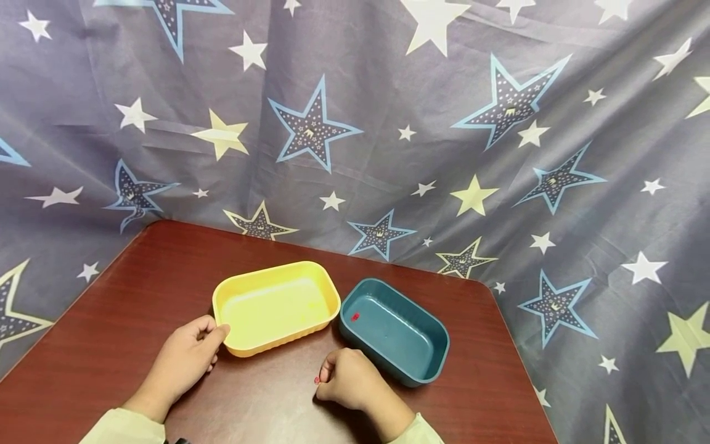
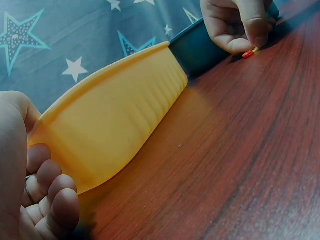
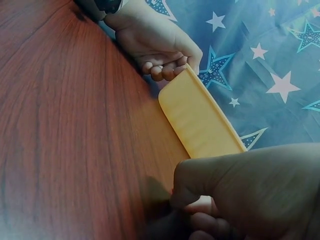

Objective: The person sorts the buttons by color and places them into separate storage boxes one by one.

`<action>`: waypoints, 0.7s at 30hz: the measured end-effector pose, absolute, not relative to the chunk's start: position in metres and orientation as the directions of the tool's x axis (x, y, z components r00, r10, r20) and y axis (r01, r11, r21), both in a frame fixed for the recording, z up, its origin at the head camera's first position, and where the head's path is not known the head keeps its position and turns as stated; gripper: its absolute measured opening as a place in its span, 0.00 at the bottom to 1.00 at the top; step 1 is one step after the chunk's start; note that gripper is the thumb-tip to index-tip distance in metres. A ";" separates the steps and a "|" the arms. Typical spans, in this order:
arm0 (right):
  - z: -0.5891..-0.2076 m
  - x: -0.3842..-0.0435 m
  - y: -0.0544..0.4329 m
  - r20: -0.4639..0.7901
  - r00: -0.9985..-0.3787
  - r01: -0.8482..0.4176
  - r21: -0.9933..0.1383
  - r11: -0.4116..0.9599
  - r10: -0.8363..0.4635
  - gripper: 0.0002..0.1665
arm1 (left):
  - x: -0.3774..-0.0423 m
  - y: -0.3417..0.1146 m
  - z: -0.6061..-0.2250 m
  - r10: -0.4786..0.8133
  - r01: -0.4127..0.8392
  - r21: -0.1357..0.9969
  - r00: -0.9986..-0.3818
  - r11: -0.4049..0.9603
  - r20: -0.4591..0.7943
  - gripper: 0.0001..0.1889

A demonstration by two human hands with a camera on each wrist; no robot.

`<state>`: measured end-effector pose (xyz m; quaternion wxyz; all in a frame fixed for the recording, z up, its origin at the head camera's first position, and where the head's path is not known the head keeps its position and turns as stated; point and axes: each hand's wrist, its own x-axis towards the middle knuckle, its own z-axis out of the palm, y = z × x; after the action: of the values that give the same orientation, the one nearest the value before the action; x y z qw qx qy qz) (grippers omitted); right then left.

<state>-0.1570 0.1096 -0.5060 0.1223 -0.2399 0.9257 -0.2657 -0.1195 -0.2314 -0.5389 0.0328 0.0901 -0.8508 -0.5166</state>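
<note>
At its near left corner, the yellow plastic basin [image 1: 277, 339] is held by my left hand [image 1: 185, 357], thumb over the rim and fingers against the outer wall. My right hand [image 1: 352, 379], low over the table in front of the basins, pinches a small red and yellow piece [image 2: 248, 54] between thumb and fingertips. Its exact kind cannot be told at this size. Inside the dark teal basin [image 1: 410, 373], near its left end, lies a small red piece [image 1: 355, 317]. Only the outer side of the yellow basin shows in both wrist views.
Both basins stand side by side on a reddish-brown wooden table [image 1: 166, 265], their neighbouring ends close together. Behind the table and along its sides hangs a grey curtain [image 1: 388, 172] printed with stars. A dark band [image 3: 109, 5] is on the left wrist.
</note>
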 end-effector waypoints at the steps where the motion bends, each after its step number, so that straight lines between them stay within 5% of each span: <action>1: -0.506 -0.157 0.109 -0.103 -0.856 -0.377 -0.546 0.748 -0.506 0.16 | -0.119 -0.231 -0.539 -0.187 -0.118 0.884 -0.982 0.452 -0.035 0.25; 21: -0.503 -0.154 0.108 -0.122 -0.851 -0.372 -0.545 0.751 -0.510 0.17 | -0.118 -0.230 -0.539 -0.187 -0.115 0.890 -0.982 0.441 -0.034 0.24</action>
<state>-0.1537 0.1083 -0.5027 0.1326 -0.2382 0.9263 -0.2601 -0.1181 -0.2301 -0.5388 0.0346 0.0892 -0.8482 -0.5210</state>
